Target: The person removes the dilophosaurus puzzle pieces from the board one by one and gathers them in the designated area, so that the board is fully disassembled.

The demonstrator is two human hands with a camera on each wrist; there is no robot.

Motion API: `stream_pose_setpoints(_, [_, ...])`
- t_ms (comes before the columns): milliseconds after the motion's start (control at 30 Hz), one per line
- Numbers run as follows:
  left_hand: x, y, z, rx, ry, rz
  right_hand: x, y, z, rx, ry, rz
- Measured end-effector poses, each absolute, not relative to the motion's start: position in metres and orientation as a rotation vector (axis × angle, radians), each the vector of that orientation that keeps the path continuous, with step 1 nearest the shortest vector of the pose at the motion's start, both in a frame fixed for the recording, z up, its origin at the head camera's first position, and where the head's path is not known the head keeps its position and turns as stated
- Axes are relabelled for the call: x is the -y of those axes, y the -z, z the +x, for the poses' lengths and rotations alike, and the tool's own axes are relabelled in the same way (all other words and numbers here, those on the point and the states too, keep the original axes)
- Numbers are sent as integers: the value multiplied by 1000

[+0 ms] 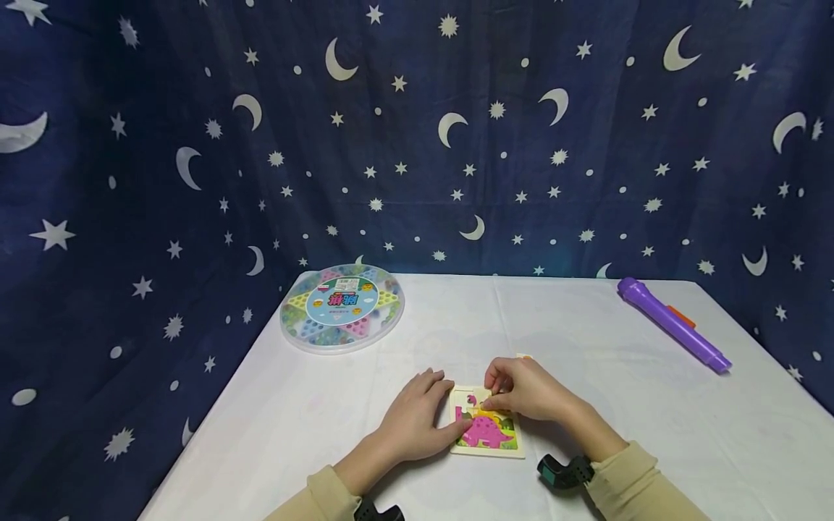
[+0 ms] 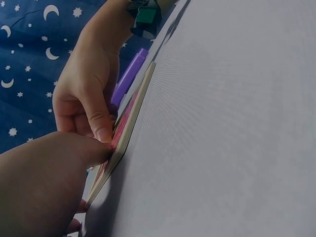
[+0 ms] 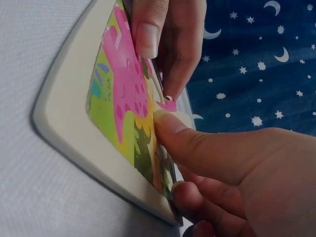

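A small square wooden jigsaw puzzle with a pink dinosaur lies on the white table in the head view. My left hand grips its left side, thumb on the picture and fingers along the frame's edge. My right hand is over the top right part, pinching a puzzle piece between thumb and curled fingers. That piece shows a bit of pink and an eye in the right wrist view, and the thumb covers much of it. The dinosaur's body lies flat inside the pale frame.
A round Chinese checkers box lies at the back left of the table. On the right is a purple tube-shaped thing beside an orange item. Just behind my right hand peeks a small orange-and-white piece.
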State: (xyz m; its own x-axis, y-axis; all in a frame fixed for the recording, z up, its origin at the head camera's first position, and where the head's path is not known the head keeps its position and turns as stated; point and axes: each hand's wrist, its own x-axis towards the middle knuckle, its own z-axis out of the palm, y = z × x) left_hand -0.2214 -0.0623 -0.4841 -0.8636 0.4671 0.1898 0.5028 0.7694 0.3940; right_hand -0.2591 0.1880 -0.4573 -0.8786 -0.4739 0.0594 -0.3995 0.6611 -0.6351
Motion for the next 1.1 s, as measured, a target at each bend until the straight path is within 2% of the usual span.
stream_pose_setpoints(367, [62,483,-222,2884,686,-803,-192,458,-260,-2646,1080,-815])
stream_pose_setpoints(1100, [62,484,-223,2874,695,-803,-189,454,-256,-2672,1075,-801])
